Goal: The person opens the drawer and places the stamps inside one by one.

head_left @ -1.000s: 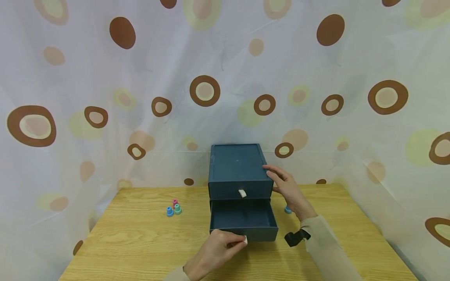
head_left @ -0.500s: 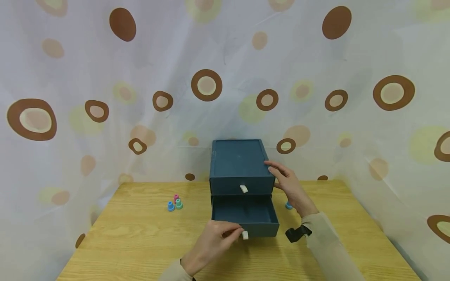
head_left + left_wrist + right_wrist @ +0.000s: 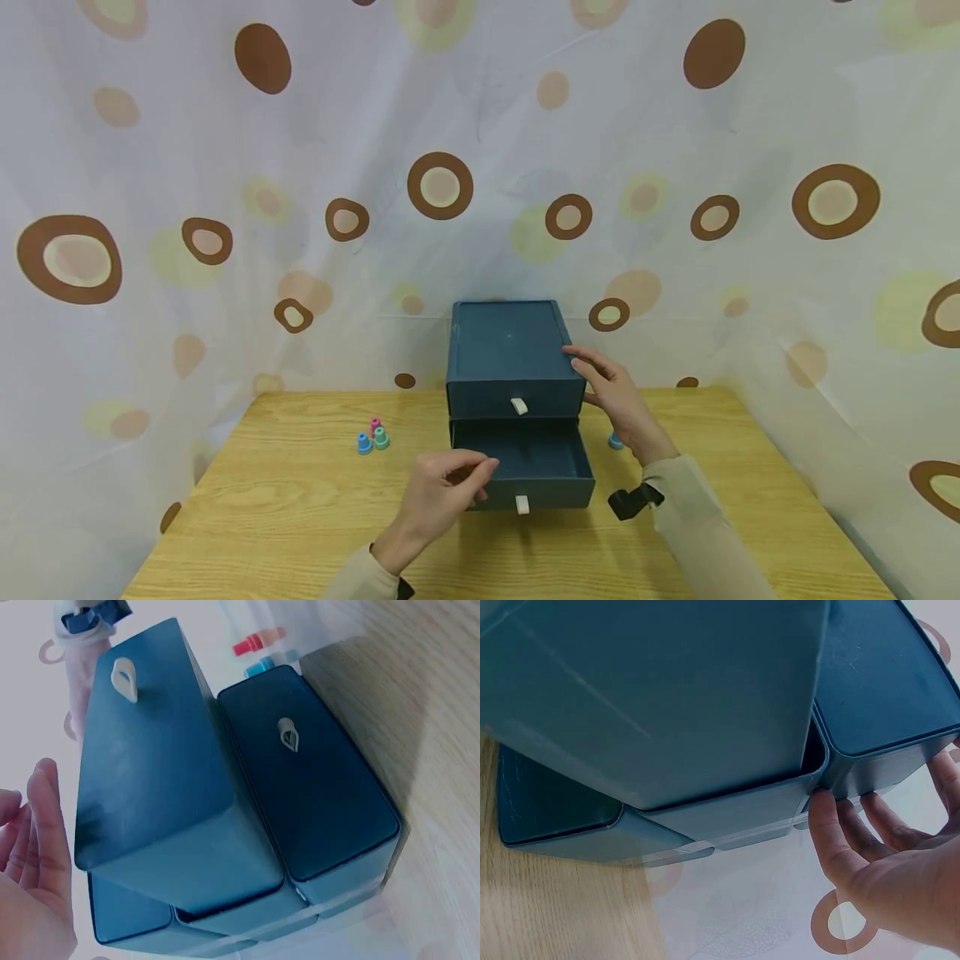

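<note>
A dark blue drawer cabinet (image 3: 510, 342) stands at the table's back, its middle drawer (image 3: 534, 493) pulled out. White tab handles hang on the top drawer (image 3: 483, 398) and the middle one. Just left of the middle drawer's tab (image 3: 522, 504), my left hand (image 3: 438, 493) is off it and holds nothing; thumb and index finger lie close together. The left wrist view shows this hand (image 3: 34, 870) beside the pulled-out drawer (image 3: 150, 765), above a closed bottom drawer (image 3: 307, 780). My right hand (image 3: 618, 400) rests its fingers against the cabinet's right side, where the right wrist view shows its fingertips (image 3: 823, 802).
Left of the cabinet, small blue (image 3: 363, 443), green (image 3: 381, 438) and pink (image 3: 376, 426) stepped pegs stand on the wooden table (image 3: 300, 517). Another blue peg (image 3: 616, 441) is partly behind my right wrist. A patterned sheet (image 3: 495, 167) hangs behind.
My left hand has let go of the middle drawer's tab and moved left. The drawer stays pulled out, and my right hand keeps its place on the cabinet.
</note>
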A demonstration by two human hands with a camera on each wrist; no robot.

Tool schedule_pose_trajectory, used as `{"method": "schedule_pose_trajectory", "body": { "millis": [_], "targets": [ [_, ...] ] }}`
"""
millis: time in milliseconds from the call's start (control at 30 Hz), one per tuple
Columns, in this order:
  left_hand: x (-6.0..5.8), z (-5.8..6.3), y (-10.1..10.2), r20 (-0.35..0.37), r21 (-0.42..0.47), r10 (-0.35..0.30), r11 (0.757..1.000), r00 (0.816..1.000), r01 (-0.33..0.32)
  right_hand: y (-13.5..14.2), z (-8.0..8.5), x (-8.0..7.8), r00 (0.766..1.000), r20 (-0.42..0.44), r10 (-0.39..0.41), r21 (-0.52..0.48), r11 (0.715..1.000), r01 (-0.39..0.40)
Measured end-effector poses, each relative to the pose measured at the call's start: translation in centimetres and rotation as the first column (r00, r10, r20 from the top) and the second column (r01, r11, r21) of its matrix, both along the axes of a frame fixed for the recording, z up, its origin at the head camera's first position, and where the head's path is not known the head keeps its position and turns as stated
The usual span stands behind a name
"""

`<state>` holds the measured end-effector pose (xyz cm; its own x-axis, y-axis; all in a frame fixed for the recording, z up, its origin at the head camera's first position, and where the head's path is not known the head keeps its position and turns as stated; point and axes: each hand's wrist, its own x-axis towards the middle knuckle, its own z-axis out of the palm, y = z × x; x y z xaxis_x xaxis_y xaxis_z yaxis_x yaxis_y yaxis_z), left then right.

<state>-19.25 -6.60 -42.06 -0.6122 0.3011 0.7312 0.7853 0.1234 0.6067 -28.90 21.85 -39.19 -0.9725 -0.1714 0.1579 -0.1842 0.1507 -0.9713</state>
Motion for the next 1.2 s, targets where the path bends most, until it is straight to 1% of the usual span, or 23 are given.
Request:
{"method": "schedule_pose_trajectory", "body": {
  "millis": [100,167,300,400,500,600,633,700,833,900,1000,1067,1133,1200],
  "targets": [
    [0.4,0.9,-0.5,0.010,0.020,0.025,0.999,1.000,-0.025,-0.1,0.0,0.0,1.000,0.007,0.002,-0.001,1.000,-0.002],
    [0.3,1.1,-0.8,0.025,0.048,0.039,0.998,0.999,-0.040,-0.1,0.1,0.0,1.000,0.009,0.001,-0.004,1.000,-0.001],
    [-0.2,1.1,-1.3,0.068,0.092,0.083,0.992,0.994,-0.089,-0.1,0.2,0.0,1.000,0.007,-0.008,-0.008,1.000,0.008],
    [-0.7,0.6,-1.8,0.134,0.102,0.121,0.986,0.984,-0.135,-0.1,0.3,0.0,1.000,0.008,-0.009,-0.004,1.000,0.009],
    [-1.5,-0.4,-2.3,0.211,0.105,0.151,0.979,0.966,-0.176,-0.1,0.2,0.0,1.000,0.013,-0.006,-0.003,1.000,0.006],
    [-2.4,-1.6,-2.9,0.299,0.109,0.181,0.969,0.937,-0.221,-0.1,0.0,0.0,1.000,0.015,-0.003,-0.003,1.000,0.003],
    [-2.7,-1.9,-3.0,0.322,0.114,0.186,0.966,0.928,-0.233,-0.1,0.0,0.1,1.000,0.013,-0.004,-0.001,1.000,0.004],
    [-3.2,-2.4,-3.3,0.352,0.125,0.193,0.960,0.916,-0.250,-0.1,0.0,0.0,1.000,0.009,-0.005,-0.002,1.000,0.005],
    [-4.0,-2.9,-3.9,0.391,0.149,0.173,0.957,0.904,-0.248,0.1,0.0,0.1,1.000,0.008,-0.016,-0.007,1.000,0.016],
    [-4.3,-3.2,-4.2,0.417,0.152,0.166,0.957,0.894,-0.248,0.1,-0.1,0.2,1.000,0.016,-0.025,-0.013,1.000,0.025],
    [-4.7,-3.5,-4.7,0.440,0.179,0.155,0.950,0.885,-0.256,0.2,-0.1,0.2,0.999,0.022,-0.030,-0.011,0.999,0.030],
    [-4.5,-3.1,-5.1,0.460,0.197,0.158,0.942,0.874,-0.274,0.1,0.0,0.2,0.999,0.021,-0.027,-0.007,1.000,0.027],
    [-4.6,-3.2,-5.7,0.501,0.216,0.153,0.931,0.852,-0.294,-0.1,0.1,0.2,1.000,0.017,-0.020,-0.004,1.000,0.020],
    [-4.7,-3.2,-6.4,0.553,0.217,0.152,0.923,0.820,-0.317,-0.3,0.2,0.2,1.000,0.015,-0.015,-0.004,1.000,0.015]
  ]
}}
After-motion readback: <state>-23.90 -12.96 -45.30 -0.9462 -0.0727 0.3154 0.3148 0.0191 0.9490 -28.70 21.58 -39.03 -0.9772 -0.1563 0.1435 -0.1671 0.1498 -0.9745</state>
